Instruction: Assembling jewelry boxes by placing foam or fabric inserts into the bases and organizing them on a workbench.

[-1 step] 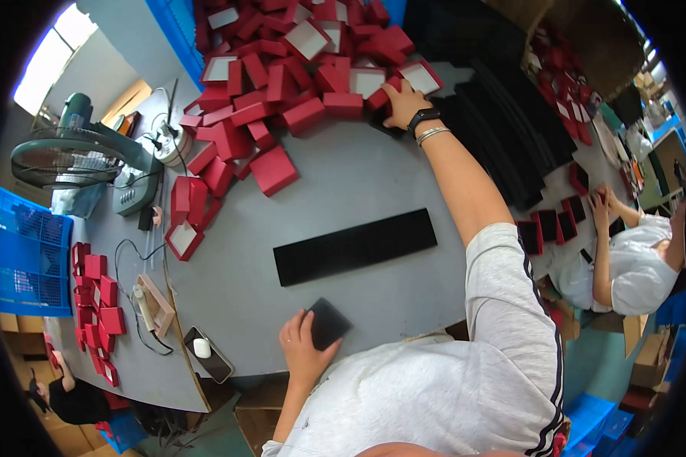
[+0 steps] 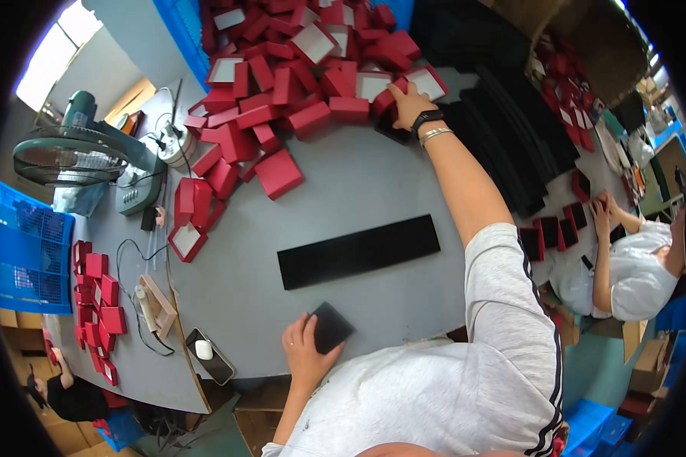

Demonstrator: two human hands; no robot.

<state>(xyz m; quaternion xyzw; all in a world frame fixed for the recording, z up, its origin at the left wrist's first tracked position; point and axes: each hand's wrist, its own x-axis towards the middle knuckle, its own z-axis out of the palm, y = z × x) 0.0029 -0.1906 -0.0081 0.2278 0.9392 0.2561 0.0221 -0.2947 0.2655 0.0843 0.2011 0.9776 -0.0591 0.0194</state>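
My left hand (image 2: 306, 352) lies near the table's front edge, its fingers and thumb closed on the side of a dark square pad (image 2: 331, 327). Beyond it, a long black strip (image 2: 360, 251) lies flat across the grey table. My right arm stretches to the far side, where my right hand (image 2: 410, 105), with a dark band and bracelet on the wrist, has its fingers spread at a red box (image 2: 385, 99) on the edge of the pile. A small black piece (image 2: 392, 129) shows partly beneath this hand. The fingertips are partly hidden among the boxes.
Red boxes (image 2: 278, 174) are heaped at the far side; black strips (image 2: 503, 137) are stacked at the right. A fan (image 2: 72, 156) stands left, near a power socket (image 2: 175, 145). A phone (image 2: 219, 365) lies at the left edge. Another person (image 2: 625, 266) works at right.
The whole view has shifted slightly right and down. My right hand's thumb has drawn back a little near the red box. My left hand stays on the square pad.
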